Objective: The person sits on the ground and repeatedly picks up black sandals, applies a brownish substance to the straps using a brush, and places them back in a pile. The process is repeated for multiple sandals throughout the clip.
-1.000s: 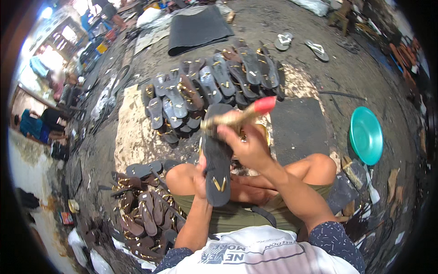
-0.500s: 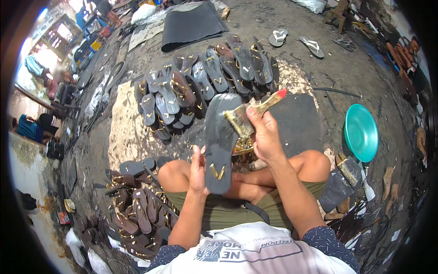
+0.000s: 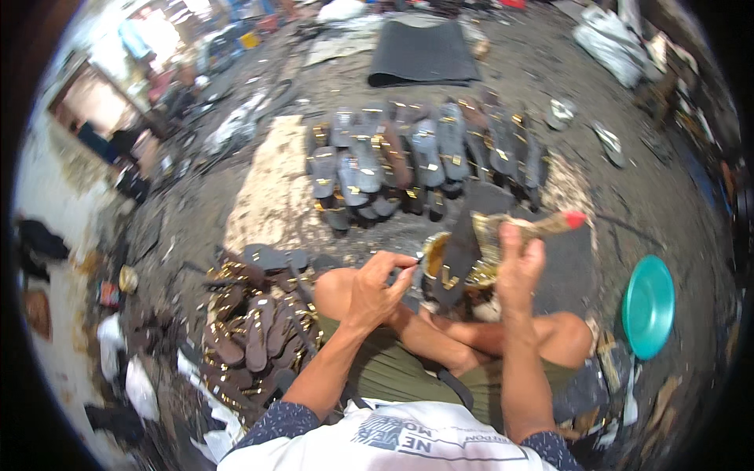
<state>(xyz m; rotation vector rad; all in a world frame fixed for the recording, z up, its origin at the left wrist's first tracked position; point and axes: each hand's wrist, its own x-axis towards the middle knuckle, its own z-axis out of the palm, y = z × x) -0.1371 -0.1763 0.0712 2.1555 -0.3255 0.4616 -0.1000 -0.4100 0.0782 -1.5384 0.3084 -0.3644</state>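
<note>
My right hand (image 3: 518, 267) grips a glue-coated brush (image 3: 550, 226) with a red-tipped handle pointing right. Against the brush's wide end stands a dark sandal sole (image 3: 458, 255), tilted, with a gold V-shaped strap piece near its lower end; what supports it is hidden. Behind the sole sits a container of amber glue (image 3: 433, 263), partly covered. My left hand (image 3: 378, 290) is left of the sole and apart from it, fingers bent and thumb and fingertips pinched together near a small dark bit I cannot make out.
Rows of sandal soles (image 3: 428, 153) with gold straps lie ahead on a worn board (image 3: 271, 184). A brown sandal pile (image 3: 255, 337) is by my left knee. A green basin (image 3: 649, 306) stands right. A black rubber sheet (image 3: 424, 55) lies farther off.
My left hand has let go of the sole and moved aside. The sole has moved down and right with the brush, towards the glue container. The whole view has shifted.
</note>
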